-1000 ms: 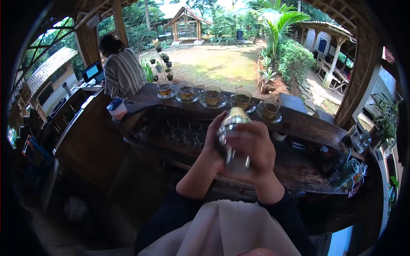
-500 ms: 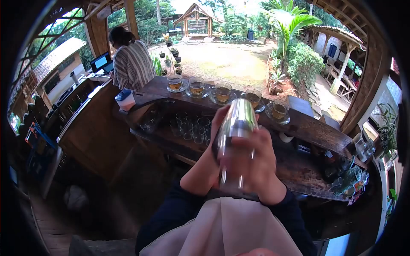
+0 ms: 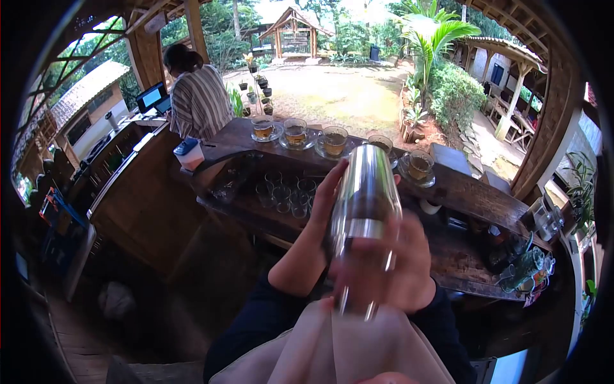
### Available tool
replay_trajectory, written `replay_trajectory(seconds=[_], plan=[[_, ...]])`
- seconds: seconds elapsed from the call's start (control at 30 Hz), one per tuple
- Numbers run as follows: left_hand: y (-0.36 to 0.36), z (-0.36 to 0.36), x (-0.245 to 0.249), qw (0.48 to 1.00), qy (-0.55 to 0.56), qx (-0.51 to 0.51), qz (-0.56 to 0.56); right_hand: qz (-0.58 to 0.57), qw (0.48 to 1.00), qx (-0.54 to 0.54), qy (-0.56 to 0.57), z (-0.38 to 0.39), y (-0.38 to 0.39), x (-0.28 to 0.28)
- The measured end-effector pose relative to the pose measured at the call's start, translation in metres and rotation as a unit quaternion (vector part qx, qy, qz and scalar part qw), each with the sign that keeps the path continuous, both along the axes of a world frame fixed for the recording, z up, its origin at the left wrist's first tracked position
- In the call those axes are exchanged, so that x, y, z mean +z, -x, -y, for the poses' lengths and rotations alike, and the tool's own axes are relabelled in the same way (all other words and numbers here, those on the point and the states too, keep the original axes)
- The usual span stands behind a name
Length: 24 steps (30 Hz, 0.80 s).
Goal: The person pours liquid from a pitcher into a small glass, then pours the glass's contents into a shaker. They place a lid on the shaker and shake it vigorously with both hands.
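Observation:
A shiny metal shaker (image 3: 366,185), blurred at its lower end, is tilted in front of my chest. My left hand (image 3: 327,198) is wrapped round its left side, partly hidden behind the metal. Around the lower right part are the fingers of my right hand (image 3: 400,262), smeared by motion. Beyond the shaker, glass cups of amber drink on saucers line the raised counter, among them a cup at the left (image 3: 263,128), one in the middle (image 3: 334,141) and one at the right (image 3: 419,166).
Several empty glasses (image 3: 281,195) stand on the shelf under the counter ledge (image 3: 473,192). A blue-lidded container (image 3: 189,153) sits at the ledge's left end. A person in a striped shirt (image 3: 201,99) is near a laptop (image 3: 152,96). Glassware (image 3: 527,269) stands at the far right.
The shaker has come slightly closer and lower, with both hands still round it. My right hand has shifted down and to the right.

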<state>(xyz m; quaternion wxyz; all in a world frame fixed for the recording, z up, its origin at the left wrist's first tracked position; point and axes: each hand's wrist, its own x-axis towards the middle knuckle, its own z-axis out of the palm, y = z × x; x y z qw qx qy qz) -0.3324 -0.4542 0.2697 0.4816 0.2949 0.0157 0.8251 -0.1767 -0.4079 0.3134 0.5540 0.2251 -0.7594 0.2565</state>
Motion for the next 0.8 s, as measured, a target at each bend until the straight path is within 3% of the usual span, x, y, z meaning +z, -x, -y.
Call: replay_trajectory(seconds=[0.03,0.07,0.1,0.13,0.17,0.2,0.23,0.27,0.3,0.33,0.37,0.4,0.43,0.47,0.53,0.57,0.6,0.63,0.67,0.7,0.73,0.77,0.8], plan=[[-0.005,0.001,-0.001,0.991,-0.114,-0.035,-0.053,-0.144,0.978,0.069,-0.136,-0.003,-0.003,0.007],[-0.010,0.001,0.001,0.965,-0.229,-0.069,-0.108,-0.284,0.911,0.135,-0.268,-0.007,-0.002,0.013],[-0.010,-0.013,0.010,0.921,-0.359,0.018,-0.149,-0.283,0.911,0.133,-0.269,-0.005,0.003,0.007],[-0.004,-0.009,0.007,0.922,-0.358,0.015,-0.149,-0.276,0.935,0.145,-0.170,-0.001,0.014,-0.004],[0.006,-0.001,-0.002,0.967,-0.241,-0.050,-0.073,-0.266,0.949,0.157,-0.069,0.003,0.019,-0.011],[0.015,0.003,-0.015,0.987,-0.117,-0.113,0.007,-0.108,0.975,0.098,-0.169,-0.027,0.019,-0.003],[0.035,-0.008,-0.027,0.997,-0.016,-0.071,0.035,-0.054,0.984,0.038,-0.165,-0.046,0.053,-0.017],[0.038,-0.025,-0.051,0.952,-0.191,-0.196,0.138,-0.025,0.996,0.057,-0.059,-0.050,0.083,-0.019],[0.035,-0.038,-0.050,0.980,0.004,-0.010,0.199,0.058,0.975,0.098,0.190,-0.048,0.101,-0.028],[0.033,-0.047,-0.047,0.933,0.194,0.180,0.246,0.056,0.977,0.096,0.183,-0.048,0.092,-0.021],[0.033,-0.043,-0.038,0.937,0.182,0.179,0.238,0.019,0.989,0.065,0.130,-0.046,0.077,-0.009],[0.028,-0.029,-0.025,0.983,0.086,0.059,0.152,-0.021,0.996,0.031,0.081,-0.042,0.060,0.003],[0.016,-0.014,-0.014,0.995,-0.003,-0.064,0.072,-0.032,0.998,0.030,-0.047,-0.033,0.031,0.015],[-0.001,-0.005,0.009,0.998,-0.020,-0.049,0.032,-0.039,0.984,0.028,-0.174,-0.025,0.006,0.020],[-0.016,0.002,0.017,0.966,-0.195,-0.168,-0.021,-0.252,0.932,0.090,-0.243,-0.006,-0.003,0.011],[-0.016,-0.003,0.001,0.945,-0.286,-0.147,-0.060,-0.252,0.933,0.089,-0.242,-0.006,0.001,0.007],[-0.008,-0.005,-0.004,0.946,-0.282,-0.148,-0.060,-0.279,0.929,0.112,-0.216,-0.007,0.008,-0.001],[0.002,-0.007,-0.007,0.968,-0.212,-0.127,-0.037,-0.306,0.924,0.133,-0.187,-0.008,0.014,-0.008],[0.008,-0.007,-0.008,0.985,-0.139,-0.105,-0.013,-0.165,0.967,0.066,-0.184,-0.023,0.011,-0.008],[0.000,-0.006,0.001,0.945,-0.130,-0.279,0.114,-0.091,0.972,0.015,-0.217,-0.043,0.033,-0.004],[0.026,-0.034,-0.023,0.930,-0.165,-0.293,0.148,-0.093,0.989,0.037,-0.109,-0.050,0.069,-0.009],[0.023,-0.040,-0.021,0.987,0.005,-0.052,0.150,-0.006,0.997,0.041,0.066,-0.054,0.094,-0.015],[0.023,-0.045,-0.018,0.957,0.174,0.191,0.136,0.080,0.968,0.043,0.236,-0.056,0.105,-0.019]])
